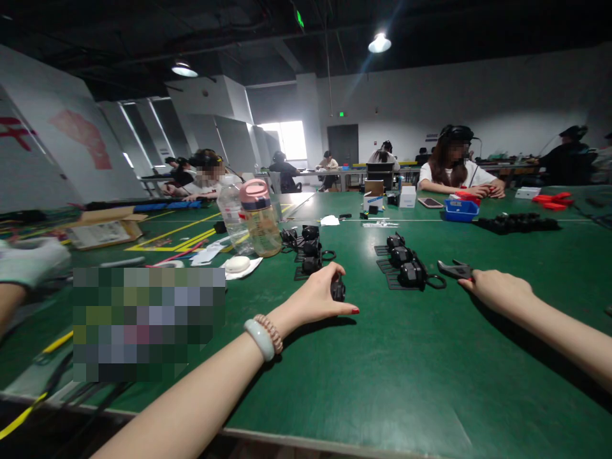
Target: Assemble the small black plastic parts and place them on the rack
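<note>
My left hand [321, 296] rests on the green table [382, 370], fingers curled round a small black plastic part [338, 290]. A pale bangle and a bead bracelet sit on that wrist. My right hand [495, 288] lies further right, closed on the red-handled pliers [456, 269], whose jaws point left. Between my hands a row of black parts [405, 264] lies on flat black frames. A second row of black parts [308, 245] lies behind my left hand.
A pink-lidded water bottle [261, 220] and a clear bottle [232, 213] stand at the left. A blue tray [461, 210] and a pile of black parts [516, 222] lie before a seated person across the table. A gloved hand [31, 261] shows at far left.
</note>
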Demonstrator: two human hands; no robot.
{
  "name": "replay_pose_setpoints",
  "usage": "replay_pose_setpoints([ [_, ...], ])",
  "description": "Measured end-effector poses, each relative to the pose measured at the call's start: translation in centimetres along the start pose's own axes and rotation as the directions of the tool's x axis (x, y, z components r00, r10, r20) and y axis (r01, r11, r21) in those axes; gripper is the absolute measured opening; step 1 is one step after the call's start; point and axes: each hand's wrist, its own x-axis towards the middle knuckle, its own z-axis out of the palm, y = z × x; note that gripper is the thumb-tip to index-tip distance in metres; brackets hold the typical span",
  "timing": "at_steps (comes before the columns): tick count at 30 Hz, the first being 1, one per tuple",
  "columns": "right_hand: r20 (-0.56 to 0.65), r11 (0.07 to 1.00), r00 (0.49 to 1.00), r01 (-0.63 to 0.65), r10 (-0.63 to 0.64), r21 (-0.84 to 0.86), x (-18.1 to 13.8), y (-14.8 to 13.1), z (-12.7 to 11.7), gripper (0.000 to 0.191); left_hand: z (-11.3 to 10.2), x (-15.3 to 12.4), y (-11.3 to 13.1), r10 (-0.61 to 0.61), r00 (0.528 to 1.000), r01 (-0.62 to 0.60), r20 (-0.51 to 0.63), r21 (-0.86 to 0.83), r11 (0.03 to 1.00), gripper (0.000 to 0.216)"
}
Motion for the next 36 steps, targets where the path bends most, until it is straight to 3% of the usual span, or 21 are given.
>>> replay_pose_setpoints([
  [10, 0.005, 0.999, 0.999, 0.041, -0.041, -0.013, 0.0, 0.5, -0.3, 0.049, 0.6, 3.3, 0.4, -0.019, 0.998, 0.017, 0.054, 0.034, 0.999, 0.063],
  [22, 0.001, 0.994, 0.995, 0.104, -0.104, -0.041, 0.5, 1.4, 0.1, 0.051, 1.3, 9.6, -0.5, -0.031, 0.996, 0.028, 0.079, 0.039, 0.999, 0.068],
  [36, -0.127, 0.99, 0.984, 0.113, -0.123, -0.08, -1.2, 1.5, 1.1, 0.046, 3.8, 14.2, -3.9, 0.08, 0.994, -0.085, 0.069, 0.068, 0.994, 0.07],
])
